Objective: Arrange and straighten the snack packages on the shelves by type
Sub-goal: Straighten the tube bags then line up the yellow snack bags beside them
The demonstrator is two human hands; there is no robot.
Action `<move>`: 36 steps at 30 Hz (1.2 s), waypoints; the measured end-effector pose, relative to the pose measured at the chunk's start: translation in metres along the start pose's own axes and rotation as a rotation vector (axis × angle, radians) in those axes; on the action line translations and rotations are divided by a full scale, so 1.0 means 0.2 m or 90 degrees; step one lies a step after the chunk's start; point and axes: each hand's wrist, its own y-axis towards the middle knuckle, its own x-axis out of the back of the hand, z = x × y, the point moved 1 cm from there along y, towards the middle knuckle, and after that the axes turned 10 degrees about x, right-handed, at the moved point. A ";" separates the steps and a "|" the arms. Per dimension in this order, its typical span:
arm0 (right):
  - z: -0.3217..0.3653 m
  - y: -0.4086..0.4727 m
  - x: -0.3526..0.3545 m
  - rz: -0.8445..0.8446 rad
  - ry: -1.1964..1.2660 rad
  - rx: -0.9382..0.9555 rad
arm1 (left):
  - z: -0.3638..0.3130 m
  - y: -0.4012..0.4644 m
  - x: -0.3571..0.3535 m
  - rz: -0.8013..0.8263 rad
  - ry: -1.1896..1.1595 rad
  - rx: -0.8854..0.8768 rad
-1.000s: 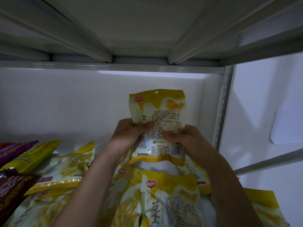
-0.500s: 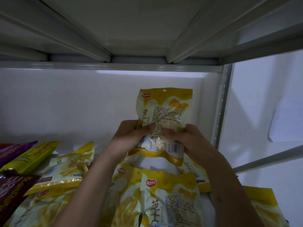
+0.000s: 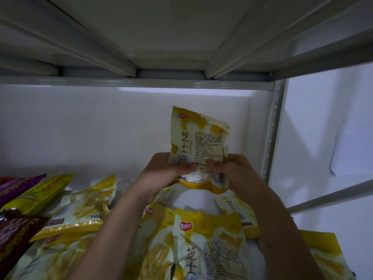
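Note:
A yellow and white snack bag (image 3: pixel 198 138) stands upright near the back right corner of the shelf, back side toward me. My left hand (image 3: pixel 163 174) grips its lower left edge, thumb across the front. My right hand (image 3: pixel 232 170) grips its lower right edge the same way. Several matching yellow bags (image 3: pixel 205 239) lie flat and overlapping below my forearms. One more yellow bag (image 3: pixel 235 209) lies under my right wrist. To the left lie another yellow bag (image 3: pixel 84 211), a lime-green bag (image 3: pixel 40 193), a purple bag (image 3: pixel 18 184) and a dark maroon bag (image 3: pixel 16 235).
The white back wall (image 3: pixel 101 128) closes the shelf behind. A grey perforated upright post (image 3: pixel 272 134) marks the right end. The shelf above (image 3: pixel 161 37) hangs low overhead. Bare white shelf surface (image 3: pixel 193 201) shows just under the held bag.
Both hands have carried the held bag to the right and tilted it slightly, top leaning left. The bags lying on the shelf have not moved.

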 end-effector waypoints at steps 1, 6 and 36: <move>0.00 0.00 0.00 0.001 0.022 -0.009 | 0.00 0.00 0.00 -0.009 -0.003 -0.003; 0.03 -0.01 -0.03 0.028 0.070 -0.020 | 0.00 0.00 -0.01 -0.035 -0.009 -0.002; -0.29 -0.05 -0.10 0.068 -0.591 -0.243 | 0.31 0.11 -0.01 -0.074 0.740 0.250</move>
